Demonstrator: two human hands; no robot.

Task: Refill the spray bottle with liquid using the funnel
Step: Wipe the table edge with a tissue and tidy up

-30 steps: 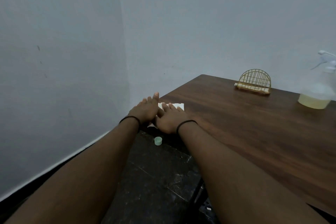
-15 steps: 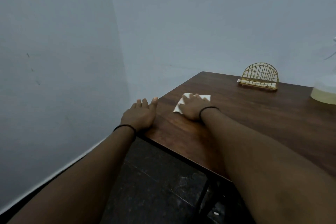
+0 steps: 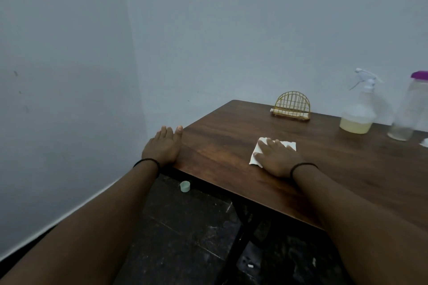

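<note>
Fingers [image 3: 273,143] flat on napkin [image 3: 290,145] — holder [image 3: 292,106] beyond

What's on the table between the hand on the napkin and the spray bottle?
Nothing: in the head view, only bare table lies between the right hand and the spray bottle.

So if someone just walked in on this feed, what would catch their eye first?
Probably the right hand pressed flat on a white napkin near the middle of the wooden table, with the left hand resting on the table's left edge. Next, the spray bottle with yellowish liquid at the far right, beside a clear container with a purple lid, and the gold wire holder at the back.
</note>
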